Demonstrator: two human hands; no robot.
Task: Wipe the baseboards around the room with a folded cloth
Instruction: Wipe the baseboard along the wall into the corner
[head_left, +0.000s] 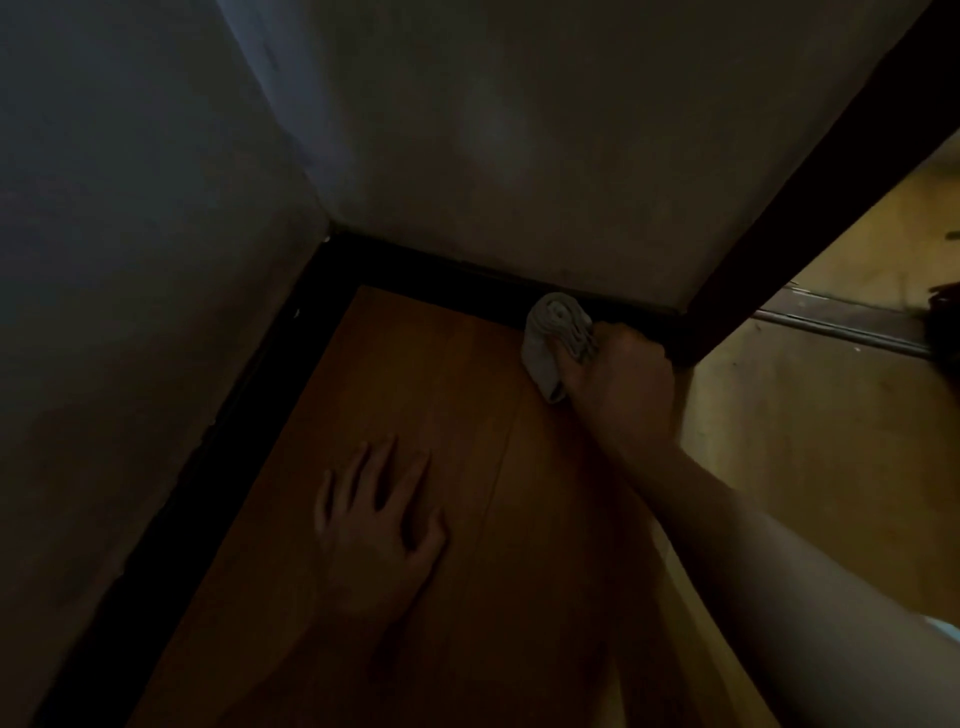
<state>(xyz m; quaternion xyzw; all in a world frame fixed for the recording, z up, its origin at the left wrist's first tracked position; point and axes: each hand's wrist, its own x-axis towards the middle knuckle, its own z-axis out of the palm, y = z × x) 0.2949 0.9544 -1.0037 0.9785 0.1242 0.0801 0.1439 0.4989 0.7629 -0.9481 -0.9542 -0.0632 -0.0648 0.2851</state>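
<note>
head view looks down into a dim corner of the room. the task seems to be in its middle part, though it is hard to judge: the folded cloth (556, 332) is pressed against the dark baseboard (441, 270) of the far wall, close to the door frame (779, 208) on the right. from this place the stretch toward the corner (332, 239) and the baseboard along the left wall (208, 441) probably remain to be wiped - but the wood is too dark to show which part is already clean.

the right hand (618, 379) grips the cloth, its fingers (605, 335) curled round it. the left hand (374, 519) lies flat on the wooden floor (415, 364) with straight, spread fingers (387, 467) and holds nothing; i think it supports the body.

the cloth is pale grey and folded into several thick layers - the edges of the folds show at the top, where it touches the baseboard. its lower end hangs down just above the floor. stains on it cannot be seen in this light.
</note>
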